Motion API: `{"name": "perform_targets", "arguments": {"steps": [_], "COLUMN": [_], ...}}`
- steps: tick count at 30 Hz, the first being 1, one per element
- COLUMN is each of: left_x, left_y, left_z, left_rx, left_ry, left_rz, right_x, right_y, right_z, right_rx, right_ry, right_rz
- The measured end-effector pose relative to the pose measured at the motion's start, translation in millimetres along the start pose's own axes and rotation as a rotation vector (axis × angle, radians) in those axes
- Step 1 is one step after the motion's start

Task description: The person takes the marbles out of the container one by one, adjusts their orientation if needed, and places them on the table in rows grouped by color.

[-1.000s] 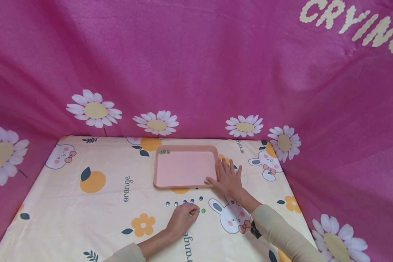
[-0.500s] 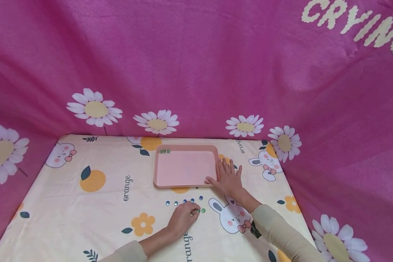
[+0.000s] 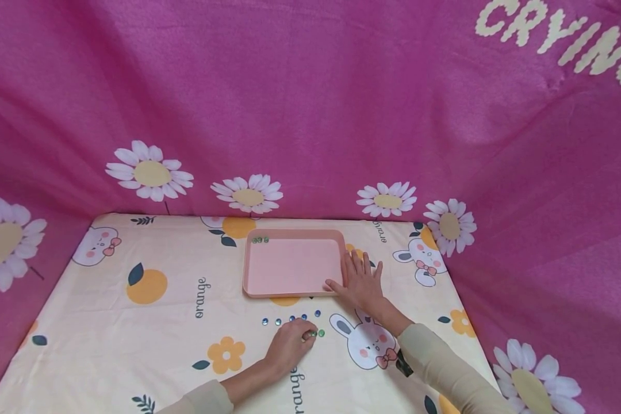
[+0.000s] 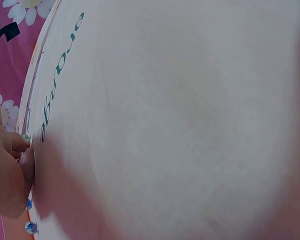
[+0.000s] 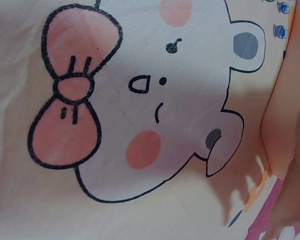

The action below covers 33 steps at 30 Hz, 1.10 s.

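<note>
With curled fingers, my left hand (image 3: 288, 348) pinches a green marble (image 3: 314, 333) low at the cloth; its fingers partly cover the marble. Just to the right lies another green marble (image 3: 321, 333). Several blue marbles (image 3: 265, 322) form a loose row beyond the hand, between it and the pink tray (image 3: 295, 267). My right hand (image 3: 363, 286) lies with fingers spread along the tray's right side, its thumb over the near right corner of the rim. Inside the tray, three green marbles (image 3: 260, 240) sit side by side in the far left corner.
A cream cloth (image 3: 176, 345) printed with oranges, flowers and rabbits covers the table. Pink drapes (image 3: 310, 115) with daisies rise behind it and on both sides. In the left wrist view, blue marbles (image 4: 31, 227) show near the left fingers.
The left fingertips have shifted very slightly to the right at the green marble. My right hand, the tray and the other marbles keep their places.
</note>
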State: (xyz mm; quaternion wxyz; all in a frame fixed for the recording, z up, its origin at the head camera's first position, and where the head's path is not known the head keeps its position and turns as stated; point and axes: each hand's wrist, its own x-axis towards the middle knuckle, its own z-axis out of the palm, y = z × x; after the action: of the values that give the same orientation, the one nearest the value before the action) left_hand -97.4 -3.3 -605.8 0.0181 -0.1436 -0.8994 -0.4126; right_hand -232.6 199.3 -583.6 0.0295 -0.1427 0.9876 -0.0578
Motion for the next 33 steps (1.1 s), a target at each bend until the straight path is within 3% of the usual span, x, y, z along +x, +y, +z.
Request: {"name": "perform_targets", "arguments": {"steps": [12, 19, 26, 33], "left_x": [0.2, 20.0, 57.4, 97.8], "left_y": [5.3, 5.7, -6.7, -26.7], "left_z": [-7.4, -34.0, -66.9, -82.8], "left_rx": [-0.05, -0.153, -0.244, -0.197], "left_ry": [0.022, 0.153, 0.272, 0.353], "left_rz": [-0.004, 0.007, -0.163, -0.344], "right_x": [-1.4, -0.5, -1.4, -1.8], "right_y": [-0.3, -0.6, -0.4, 0.4], "right_z": [-1.6, -0.5, -0.9, -1.8], "right_rx": [-0.001, -0.007, 0.006, 0.0], "right_ry": [-0.001, 0.003, 0.007, -0.015], "right_rz": [0.003, 0.0, -0.006, 0.003]}}
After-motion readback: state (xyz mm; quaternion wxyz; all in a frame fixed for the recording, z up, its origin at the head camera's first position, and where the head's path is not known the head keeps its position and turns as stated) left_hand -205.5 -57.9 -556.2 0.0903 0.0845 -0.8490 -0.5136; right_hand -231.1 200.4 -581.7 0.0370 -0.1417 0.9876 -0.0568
